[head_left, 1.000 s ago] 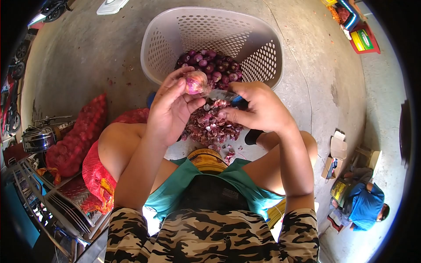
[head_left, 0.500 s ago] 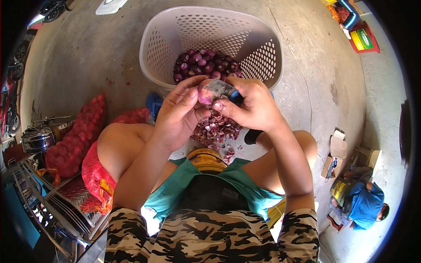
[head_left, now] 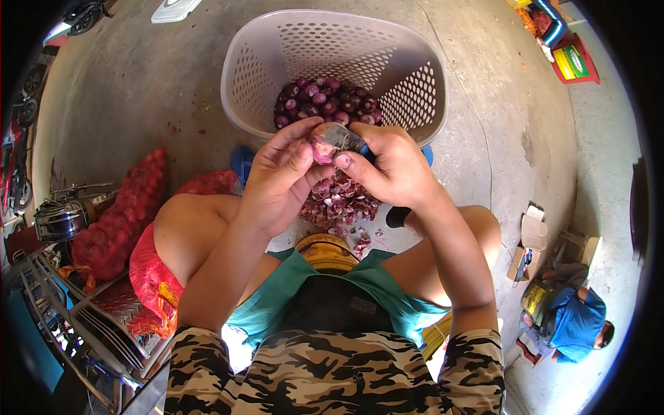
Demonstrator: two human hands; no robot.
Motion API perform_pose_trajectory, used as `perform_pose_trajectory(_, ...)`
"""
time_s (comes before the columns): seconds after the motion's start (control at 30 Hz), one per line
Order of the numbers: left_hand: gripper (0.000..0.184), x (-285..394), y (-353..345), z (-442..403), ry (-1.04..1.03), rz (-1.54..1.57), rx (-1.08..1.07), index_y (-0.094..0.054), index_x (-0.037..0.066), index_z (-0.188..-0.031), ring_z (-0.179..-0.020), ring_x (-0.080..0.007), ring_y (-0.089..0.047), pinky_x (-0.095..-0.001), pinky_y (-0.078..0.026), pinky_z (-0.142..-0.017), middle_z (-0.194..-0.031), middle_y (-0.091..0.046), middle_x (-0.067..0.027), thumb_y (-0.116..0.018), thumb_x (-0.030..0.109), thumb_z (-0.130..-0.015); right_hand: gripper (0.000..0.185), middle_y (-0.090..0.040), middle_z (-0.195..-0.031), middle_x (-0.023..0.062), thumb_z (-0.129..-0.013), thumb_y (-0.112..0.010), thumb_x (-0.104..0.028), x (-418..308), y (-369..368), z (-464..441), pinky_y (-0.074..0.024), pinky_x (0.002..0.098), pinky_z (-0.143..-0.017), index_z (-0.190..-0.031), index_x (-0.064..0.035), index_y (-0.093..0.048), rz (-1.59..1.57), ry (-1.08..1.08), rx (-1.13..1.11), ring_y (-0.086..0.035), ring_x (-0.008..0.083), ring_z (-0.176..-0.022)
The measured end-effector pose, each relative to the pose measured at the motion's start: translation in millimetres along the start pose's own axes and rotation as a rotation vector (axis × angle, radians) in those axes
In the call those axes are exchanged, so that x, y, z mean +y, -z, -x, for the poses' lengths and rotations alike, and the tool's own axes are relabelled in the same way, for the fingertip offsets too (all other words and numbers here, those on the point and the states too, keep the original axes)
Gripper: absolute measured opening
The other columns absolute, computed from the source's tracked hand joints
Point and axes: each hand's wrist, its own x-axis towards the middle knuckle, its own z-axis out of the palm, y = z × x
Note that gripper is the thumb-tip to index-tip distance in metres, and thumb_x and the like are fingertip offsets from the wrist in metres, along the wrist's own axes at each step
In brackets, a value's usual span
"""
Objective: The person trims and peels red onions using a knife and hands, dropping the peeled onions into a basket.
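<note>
Between the fingers of my left hand [head_left: 282, 176] is a red onion [head_left: 322, 146] with papery skin. My right hand [head_left: 391, 166] is closed on a knife [head_left: 344, 140] with a dark blue handle, its blade lying against the onion. The right thumb is at the onion's lower right side. Beneath both hands a heap of purple onion skins [head_left: 339, 202] covers the floor, partly hidden. Just beyond the hands, a grey perforated basket [head_left: 238, 83] holds many purple onions [head_left: 332, 99].
Red mesh sacks [head_left: 128, 221] of onions lie at the left, beside a metal rack [head_left: 104, 321]. Blue slippers [head_left: 242, 163] are near the basket. At the right are an open cardboard box [head_left: 530, 242] and a seated person in blue [head_left: 577, 321].
The right hand has brought the knife left onto the onion. My left hand and the onion have shifted slightly right and down.
</note>
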Motion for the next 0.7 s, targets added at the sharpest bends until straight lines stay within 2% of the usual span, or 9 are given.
perform_pose_trajectory(0.3, 0.039, -3.6, 4.1, -0.6, -0.029, -0.028, 0.021, -0.044, 0.002, -0.129, -0.107, -0.0187, -0.056, -0.0324, -0.048, -0.093, -0.124, -0.053, -0.0148, -0.052, 0.016, -0.094, 0.039, -0.055, -0.060, 0.0200, -0.084, -0.060, -0.037, 1.8, -7.5, 1.9, -0.0437, 0.0444, -0.052, -0.071, -0.0019, -0.052, 0.044, 0.012, 0.006, -0.056, 0.0399, -0.059)
perform_pose_trajectory(0.5, 0.035, -3.7, 2.0, -2.7, -0.024, 0.027, 0.055, -0.047, 0.004, -0.126, -0.104, -0.0166, -0.058, -0.0291, -0.051, -0.089, -0.119, -0.057, -0.0116, -0.054, 0.011, -0.093, 0.038, -0.054, -0.060, 0.0204, -0.086, -0.057, -0.036, 1.6, -9.3, 1.7, -0.0432, 0.0445, -0.052, -0.071, -0.0012, -0.052, -0.026, 0.006, 0.010, -0.056, 0.0403, -0.060)
perform_pose_trajectory(0.7, 0.034, -8.9, -0.4, -2.0, -0.072, 0.094, 0.037, -0.047, 0.005, -0.126, -0.108, -0.0178, -0.056, -0.0289, -0.049, -0.093, -0.123, -0.054, -0.0134, -0.052, 0.008, -0.093, 0.035, -0.054, -0.060, 0.0199, -0.089, -0.053, -0.032, -1.5, -6.6, 1.4, -0.0429, 0.0434, -0.053, -0.073, -0.0012, -0.054, -0.112, -0.077, -0.024, -0.056, 0.0386, -0.059)
